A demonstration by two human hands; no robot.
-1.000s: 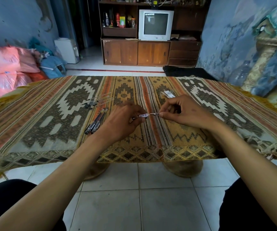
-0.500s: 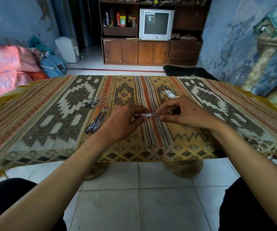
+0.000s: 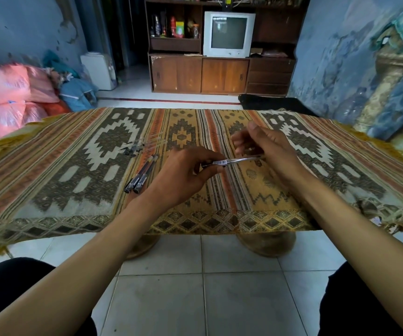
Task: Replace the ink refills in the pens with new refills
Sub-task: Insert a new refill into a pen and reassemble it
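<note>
Since half a second earlier, the right hand (image 3: pixel 266 151) had lifted off the pen's end and opened — its fingers (image 3: pixel 240 139) now spread loosely above the barrel rather than pinching it. The left hand (image 3: pixel 183 173) had kept its place, thumb and forefinger closed around the labelled end of the pen (image 3: pixel 232 161), which hung level just above the counter (image 3: pixel 50 166) near its middle, pointing toward three o'clock. That grip made sense to me: one hand steadied the barrel so the other could come away and reset, perhaps to twist the tip section or draw the refill out. Whether the right palm still touched the pen's far end I could not tell; the hand hid it.

At about nine o'clock from the left hand two dark pens (image 3: pixel 142 173) lay side by side on the woven cloth, just beside the wrist, likely parked there within easy reach — waiting their turn or already done, I could not say which. Farther off, toward ten o'clock, a loose cluster of clear refills (image 3: pixel 147 145) and small dark bits lay apart from them, presumably kept separate so old and new would not be confused.
</note>
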